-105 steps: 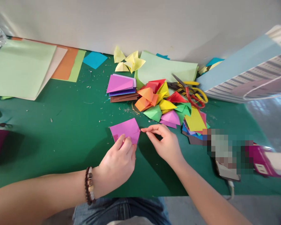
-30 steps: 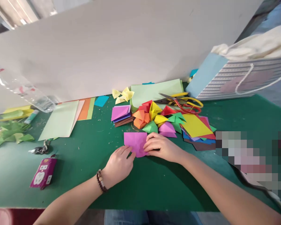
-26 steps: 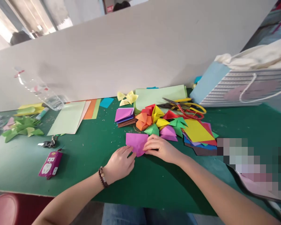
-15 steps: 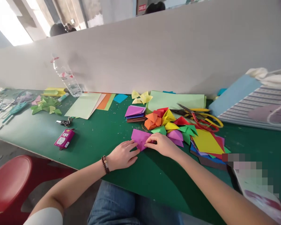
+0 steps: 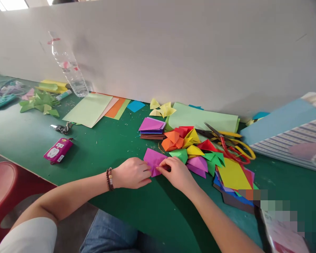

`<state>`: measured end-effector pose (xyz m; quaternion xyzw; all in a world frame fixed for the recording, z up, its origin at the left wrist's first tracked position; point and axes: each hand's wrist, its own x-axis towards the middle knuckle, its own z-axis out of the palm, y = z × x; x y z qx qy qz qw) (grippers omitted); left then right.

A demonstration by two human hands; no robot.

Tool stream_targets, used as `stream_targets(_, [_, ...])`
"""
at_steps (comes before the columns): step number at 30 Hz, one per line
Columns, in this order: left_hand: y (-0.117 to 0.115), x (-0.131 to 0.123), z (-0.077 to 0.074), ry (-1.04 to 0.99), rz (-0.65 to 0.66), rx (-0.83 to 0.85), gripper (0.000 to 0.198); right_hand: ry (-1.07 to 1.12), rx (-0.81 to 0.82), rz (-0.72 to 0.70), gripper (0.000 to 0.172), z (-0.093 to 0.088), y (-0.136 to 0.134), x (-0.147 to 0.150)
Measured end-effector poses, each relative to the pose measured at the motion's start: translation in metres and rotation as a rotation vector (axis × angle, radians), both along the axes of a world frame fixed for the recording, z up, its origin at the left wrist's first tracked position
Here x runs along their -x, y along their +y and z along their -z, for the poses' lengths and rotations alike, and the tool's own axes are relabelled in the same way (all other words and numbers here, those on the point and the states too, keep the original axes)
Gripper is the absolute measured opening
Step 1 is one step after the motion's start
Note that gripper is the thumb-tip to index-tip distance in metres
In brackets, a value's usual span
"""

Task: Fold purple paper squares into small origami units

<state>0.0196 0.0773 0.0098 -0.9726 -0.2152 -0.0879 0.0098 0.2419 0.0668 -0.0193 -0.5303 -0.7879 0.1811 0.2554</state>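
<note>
A piece of purple paper (image 5: 153,157) with crease lines lies on the green table between my hands. At its left edge, my left hand (image 5: 133,173) has its fingers curled, with the fingertips against the paper. My right hand (image 5: 175,171) pinches the lower right part of the same sheet between thumb and fingers. Just beyond the paper is a stack of folded paper pieces (image 5: 152,125), purple on top. Folded orange paper (image 5: 173,140), green paper (image 5: 214,159) and other colourful pieces lie close to my right hand.
Red-handled scissors (image 5: 223,144) rest beside yellow-handled ones on the right, near a yellow sheet (image 5: 237,174) on a pile. A striped paper bag (image 5: 287,130) stands at far right. Leftwards are a plastic bottle (image 5: 70,68), pale green sheets (image 5: 89,109) and a magenta pouch (image 5: 58,150).
The view has tipped downward and shifted. My left hand's fingers, spread over the sheet before, are now more curled at its edge. My right hand still pinches the paper, which shows more creasing.
</note>
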Motion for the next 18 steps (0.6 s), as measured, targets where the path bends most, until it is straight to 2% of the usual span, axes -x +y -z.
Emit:
stream_targets(3, [-0.001,0.000,0.000,0.007,0.038,0.035,0.034,0.006,0.032,0.001,0.021,-0.001,0.000,-0.001])
stream_targets(13, [-0.009,0.007,-0.001,-0.005,-0.007,0.177,0.051,0.026,0.109,-0.047,0.026,-0.011,-0.003,-0.007])
stream_targets(18, [-0.008,0.007,0.000,-0.038,-0.017,0.228,0.056,-0.047,0.016,-0.035,0.026,-0.007,-0.004,-0.005])
